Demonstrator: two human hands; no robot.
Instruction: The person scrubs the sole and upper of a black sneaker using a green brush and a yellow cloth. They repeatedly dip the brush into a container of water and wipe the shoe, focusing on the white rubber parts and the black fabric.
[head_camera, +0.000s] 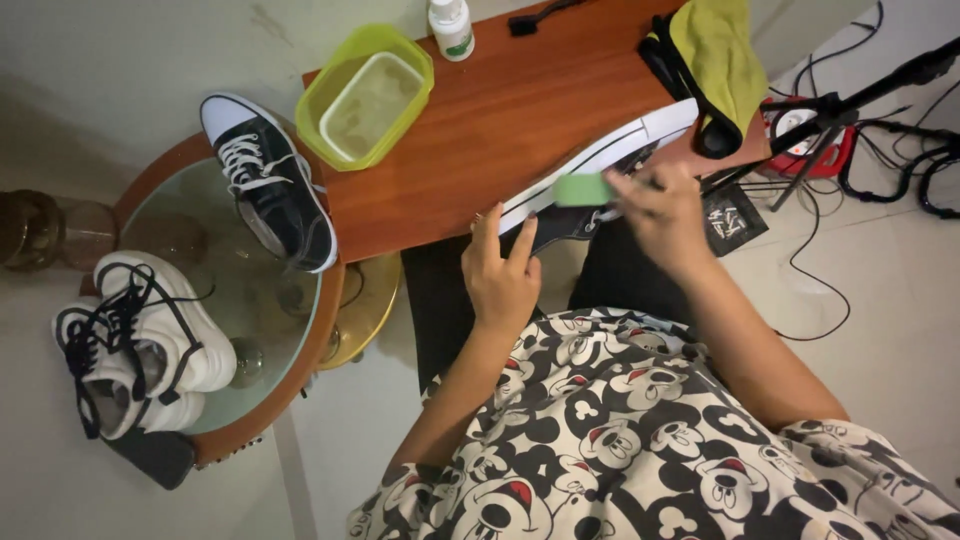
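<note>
The left hand (500, 275) holds a dark sneaker (590, 170) by its lower end, at the near edge of the wooden table (500, 120); the fingers are stretched up along the side of the shoe, and its white sole faces upward, lying diagonally across the table corner. The right hand (665, 215) is closed around a small green brush (583, 190), which it presses on the white sole near the middle of the shoe. On the table, further from the person, there is a yellow-green plastic box (365, 95) with cloudy water inside, a small white bottle (451, 28) just beside it, and a yellow-green cloth (715, 55) lying over a black thing at the right corner. To the left stands a round glass table (250, 340) with a wooden rim; a second dark sneaker (270, 180) lies on it, touching the edge of the wooden table. A pair of white sneakers (135, 345) with black laces sits at the left side of the glass table. Black cables (880, 150) lie on the floor at the right.
</note>
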